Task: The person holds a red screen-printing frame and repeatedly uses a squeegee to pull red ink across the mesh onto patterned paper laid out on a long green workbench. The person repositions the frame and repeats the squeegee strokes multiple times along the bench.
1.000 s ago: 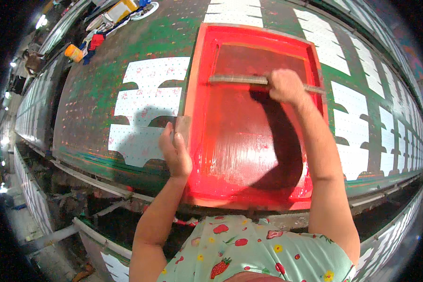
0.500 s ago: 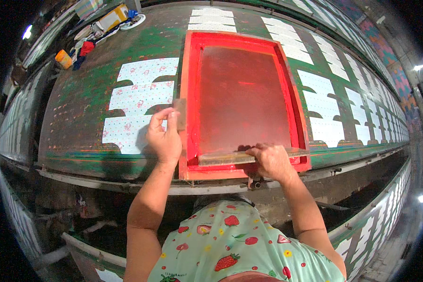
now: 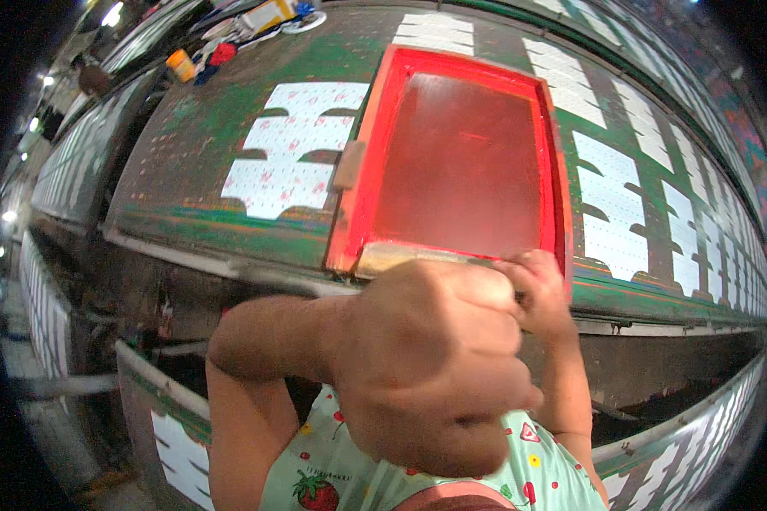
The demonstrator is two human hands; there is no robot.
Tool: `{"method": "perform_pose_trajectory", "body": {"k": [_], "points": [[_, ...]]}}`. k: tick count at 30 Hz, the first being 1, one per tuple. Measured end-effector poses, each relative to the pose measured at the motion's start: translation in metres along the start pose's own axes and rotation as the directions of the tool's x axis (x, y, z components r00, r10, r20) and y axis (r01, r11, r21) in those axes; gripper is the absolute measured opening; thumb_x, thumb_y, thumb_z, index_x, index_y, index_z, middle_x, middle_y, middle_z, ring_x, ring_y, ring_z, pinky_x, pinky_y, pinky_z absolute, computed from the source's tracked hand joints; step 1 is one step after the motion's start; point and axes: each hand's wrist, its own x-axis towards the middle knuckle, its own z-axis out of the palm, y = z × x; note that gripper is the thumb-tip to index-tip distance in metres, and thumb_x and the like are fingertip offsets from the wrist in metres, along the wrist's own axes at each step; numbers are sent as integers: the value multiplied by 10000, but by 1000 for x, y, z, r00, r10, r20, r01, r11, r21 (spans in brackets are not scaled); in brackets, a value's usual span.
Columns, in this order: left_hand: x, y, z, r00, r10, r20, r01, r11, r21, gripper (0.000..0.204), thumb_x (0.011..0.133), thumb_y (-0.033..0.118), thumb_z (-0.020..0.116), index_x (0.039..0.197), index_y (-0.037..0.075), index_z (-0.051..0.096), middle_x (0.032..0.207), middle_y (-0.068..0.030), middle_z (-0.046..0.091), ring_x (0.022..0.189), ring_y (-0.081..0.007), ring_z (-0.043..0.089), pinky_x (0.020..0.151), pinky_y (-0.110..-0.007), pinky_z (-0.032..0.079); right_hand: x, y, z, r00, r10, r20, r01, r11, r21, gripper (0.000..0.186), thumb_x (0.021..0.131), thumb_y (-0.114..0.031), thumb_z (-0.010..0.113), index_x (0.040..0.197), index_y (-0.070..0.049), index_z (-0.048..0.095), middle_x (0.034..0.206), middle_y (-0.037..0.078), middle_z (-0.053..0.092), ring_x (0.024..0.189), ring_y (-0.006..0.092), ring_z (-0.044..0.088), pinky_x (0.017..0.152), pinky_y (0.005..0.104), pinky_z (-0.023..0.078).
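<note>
Head view: the foreground is filled by the left hand (image 3: 439,366), raised near the lens and blurred, its back and knuckles turned up. Its fingers are folded together into a fist; whether anything is gripped inside cannot be told. Behind it, near the near right corner of the frame, the right hand (image 3: 537,289) is seen, partly covered by the left. Its fingers are bent, but whether they are clamped on anything cannot be made out.

And here is the squeegee (image 3: 392,255): a long, tan-edged bar, laid along the near end inside the red frame (image 3: 469,70), its right part hidden by the hands. The dark red mesh (image 3: 469,162) is framed by red-smeared rails, and against the left rail a wooden block (image 3: 348,165) is seen.

The frame is rested on the green-and-dark table (image 3: 187,196), its near end by the table's near edge. To its left, white cut pieces (image 3: 290,145) are laid flat, scattered with dots and pinkish marks; to its right, dotted white pieces (image 3: 609,204) are set out in rows. Far left, an orange container (image 3: 181,65) is stood beside a red cloth (image 3: 223,54). Below the hands, a pale green fruit-patterned shirt (image 3: 328,443) is glimpsed.
</note>
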Motion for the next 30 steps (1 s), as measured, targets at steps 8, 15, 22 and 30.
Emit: {"method": "perform_pose_trajectory", "body": {"k": [8,15,22,30], "points": [[66,-24,111,889,424,-172,-415,906,87,256,787,-64,612,626,96,493,656,-33,568,517,-147,447,488,-331,334,-117,86,-99,966,102,-238,-143,976,-164,397,856,-203,912,1210,-61,800,1255,127,774,1196,358,712,1027,497,541],[97,-9,137,982,187,-8,-184,974,129,315,766,110,808,685,111,504,657,-15,528,517,-157,460,503,-365,387,-190,150,-140,942,187,-279,-228,966,-122,376,924,-156,882,1277,-64,794,1278,123,776,1188,358,711,1028,471,547],[152,-30,215,857,191,-478,-78,966,246,354,860,10,780,658,87,499,652,-81,582,500,-171,473,458,-347,397,-182,170,-135,956,166,-243,-193,977,-90,355,910,-142,874,1246,-62,795,1264,130,781,1171,363,715,1048,482,542],[101,-96,195,967,-163,197,85,932,353,226,777,340,793,882,143,752,741,16,593,723,-173,648,641,-399,492,-147,171,-88,955,131,-265,-128,991,31,378,881,-58,855,1250,-12,787,1286,187,772,1201,393,712,1072,501,552]]}}
